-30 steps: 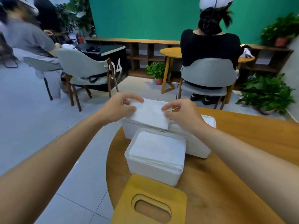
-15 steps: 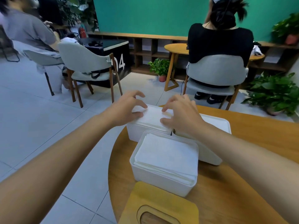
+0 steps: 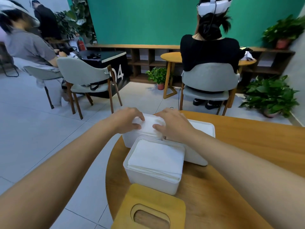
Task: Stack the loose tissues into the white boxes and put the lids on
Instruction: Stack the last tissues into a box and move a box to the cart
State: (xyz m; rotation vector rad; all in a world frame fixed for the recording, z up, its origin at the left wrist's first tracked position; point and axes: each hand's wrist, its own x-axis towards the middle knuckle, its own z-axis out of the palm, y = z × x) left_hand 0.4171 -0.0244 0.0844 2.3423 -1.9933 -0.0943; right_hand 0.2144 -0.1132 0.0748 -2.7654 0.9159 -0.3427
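Observation:
Three white boxes stand on the round wooden table (image 3: 244, 146). The near box (image 3: 148, 185) holds a stack of white tissues (image 3: 156, 158) up to its rim. In the far left box (image 3: 140, 142) lies another tissue stack (image 3: 150, 123). My left hand (image 3: 127, 120) presses on that stack's left side and my right hand (image 3: 174, 125) presses on its right side, fingers laid over the top. The third box (image 3: 203, 129) sits behind my right hand, its contents unclear. A yellow wooden lid (image 3: 148, 200) with an oval slot lies at the near table edge.
Two people sit on grey chairs with their backs to me, one (image 3: 209, 47) straight ahead at a second round table, another (image 3: 29, 47) at far left. An unoccupied grey chair (image 3: 82, 75) stands on the tiled floor. Potted plants (image 3: 270, 96) line the right wall.
The tissue stack, held tilted above the far left box a second ago, has gone down into it. Both hands have flattened on top of it.

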